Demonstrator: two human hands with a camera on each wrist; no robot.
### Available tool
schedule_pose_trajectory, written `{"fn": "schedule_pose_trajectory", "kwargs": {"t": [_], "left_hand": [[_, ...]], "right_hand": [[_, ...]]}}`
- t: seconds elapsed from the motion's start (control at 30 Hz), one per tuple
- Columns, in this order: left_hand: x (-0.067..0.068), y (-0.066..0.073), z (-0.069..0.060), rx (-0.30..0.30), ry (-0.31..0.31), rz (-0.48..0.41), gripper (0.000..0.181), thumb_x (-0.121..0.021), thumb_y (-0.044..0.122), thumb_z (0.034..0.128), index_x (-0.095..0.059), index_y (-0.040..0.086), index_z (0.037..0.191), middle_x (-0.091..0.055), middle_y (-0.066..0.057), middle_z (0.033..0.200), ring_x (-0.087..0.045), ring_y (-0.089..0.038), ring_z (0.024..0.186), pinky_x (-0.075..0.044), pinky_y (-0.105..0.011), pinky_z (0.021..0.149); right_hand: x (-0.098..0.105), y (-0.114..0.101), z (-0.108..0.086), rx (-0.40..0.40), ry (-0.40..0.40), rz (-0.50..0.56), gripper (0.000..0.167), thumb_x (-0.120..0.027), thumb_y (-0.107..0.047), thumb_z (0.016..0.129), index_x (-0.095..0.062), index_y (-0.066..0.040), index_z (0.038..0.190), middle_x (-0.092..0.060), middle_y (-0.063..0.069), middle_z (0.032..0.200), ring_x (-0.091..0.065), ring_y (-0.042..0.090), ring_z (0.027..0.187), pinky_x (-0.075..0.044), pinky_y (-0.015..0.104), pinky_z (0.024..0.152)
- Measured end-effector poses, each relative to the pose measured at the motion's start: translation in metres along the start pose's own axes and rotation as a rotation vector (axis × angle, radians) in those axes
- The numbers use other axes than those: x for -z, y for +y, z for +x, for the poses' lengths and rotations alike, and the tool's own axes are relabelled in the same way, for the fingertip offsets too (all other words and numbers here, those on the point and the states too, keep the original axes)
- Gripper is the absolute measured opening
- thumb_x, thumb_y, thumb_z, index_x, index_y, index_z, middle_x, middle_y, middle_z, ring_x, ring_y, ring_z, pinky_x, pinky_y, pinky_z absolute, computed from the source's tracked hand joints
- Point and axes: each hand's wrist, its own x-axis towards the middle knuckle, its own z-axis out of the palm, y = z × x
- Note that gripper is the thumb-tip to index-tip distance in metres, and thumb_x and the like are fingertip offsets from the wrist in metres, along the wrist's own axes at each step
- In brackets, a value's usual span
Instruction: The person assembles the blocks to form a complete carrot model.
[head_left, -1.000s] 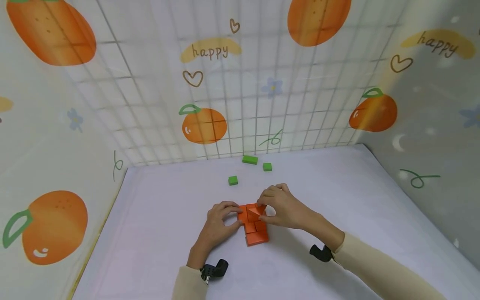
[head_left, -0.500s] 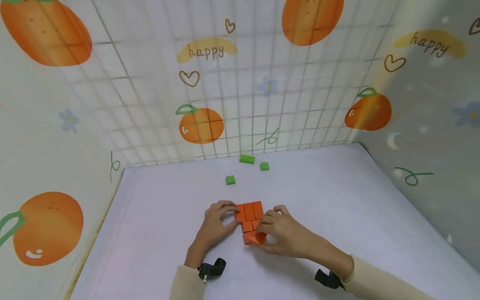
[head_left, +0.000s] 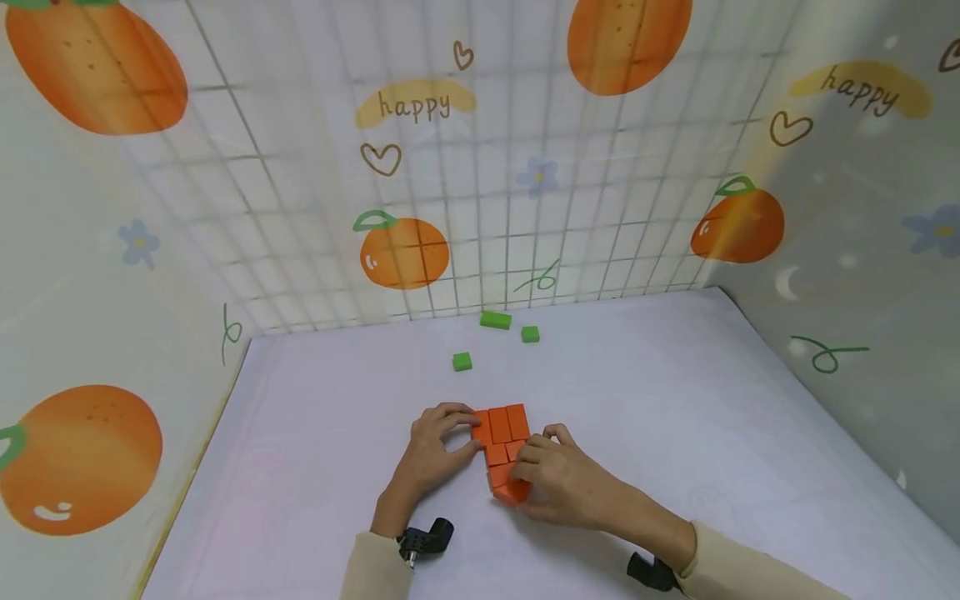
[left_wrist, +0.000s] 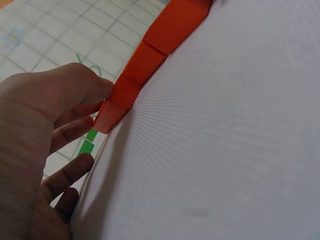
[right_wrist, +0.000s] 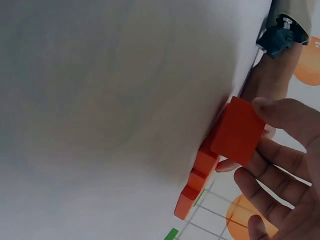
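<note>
Several orange blocks (head_left: 499, 425) lie flat, side by side, in a group on the white table. At the group's far left, my left hand (head_left: 433, 442) holds an orange block (head_left: 481, 428) between thumb and fingers. My right hand (head_left: 566, 481) is at the near end and pinches another orange block (head_left: 511, 495). That block is tilted, up against the near edge of the group. In the right wrist view, the broad face of the pinched block (right_wrist: 238, 131) shows, with the thumb on one corner. The right fingers hide part of the group's right side in the head view.
Beyond the group lie a long green block (head_left: 495, 320) and two small green blocks, one to the right (head_left: 530, 334) and one nearer (head_left: 462, 362). A patterned curtain over a wire grid (head_left: 480, 192) stands along the table's back edge.
My right hand has gone from the group's far right to its near end, a tilted orange block in its fingers throughout. The far blocks now lie flat. My left hand stays in place.
</note>
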Motion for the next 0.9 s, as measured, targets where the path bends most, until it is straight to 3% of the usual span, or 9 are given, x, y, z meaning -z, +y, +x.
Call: {"fn": "schedule_pose_trajectory", "kwargs": {"t": [0.23,0.5,0.67,0.9], "left_hand": [[0.001,-0.001,0.002,-0.01,0.001,0.004,0.028,-0.075,0.033,0.0888,-0.074,0.025,0.116,-0.06,0.011,0.127,-0.047,-0.012,0.12,-0.027,-0.051,0.108],[0.002,-0.002,0.002,-0.019,0.018,-0.004,0.028,-0.075,0.031,0.0881,-0.073,0.025,0.115,-0.06,0.01,0.126,-0.048,-0.014,0.12,-0.028,-0.055,0.106],[0.001,0.0,0.001,-0.017,0.01,0.002,0.028,-0.076,0.033,0.0882,-0.073,0.026,0.115,-0.059,0.012,0.127,-0.048,-0.015,0.122,-0.028,-0.055,0.107],[-0.001,0.0,0.0,-0.003,-0.002,-0.002,0.028,-0.076,0.032,0.0888,-0.074,0.025,0.116,-0.06,0.01,0.128,-0.048,-0.014,0.122,-0.027,-0.053,0.108]], "right_hand": [[-0.005,0.002,0.001,-0.002,0.021,-0.032,0.031,-0.088,-0.033,0.073,-0.072,-0.021,0.096,-0.062,-0.01,0.09,-0.053,0.012,0.092,-0.036,0.041,0.094],[-0.005,0.003,0.004,-0.047,-0.031,-0.027,0.033,-0.086,-0.038,0.075,-0.071,-0.021,0.099,-0.062,-0.009,0.096,-0.054,0.013,0.096,-0.036,0.043,0.095],[0.003,0.01,0.008,-0.123,-0.018,0.045,0.032,-0.078,-0.044,0.084,-0.072,-0.019,0.104,-0.064,-0.008,0.105,-0.055,0.014,0.103,-0.036,0.047,0.097],[0.013,0.042,0.028,-0.235,0.07,0.132,0.021,-0.076,-0.029,0.089,-0.074,-0.013,0.103,-0.068,-0.003,0.104,-0.058,0.019,0.105,-0.038,0.045,0.091]]}}
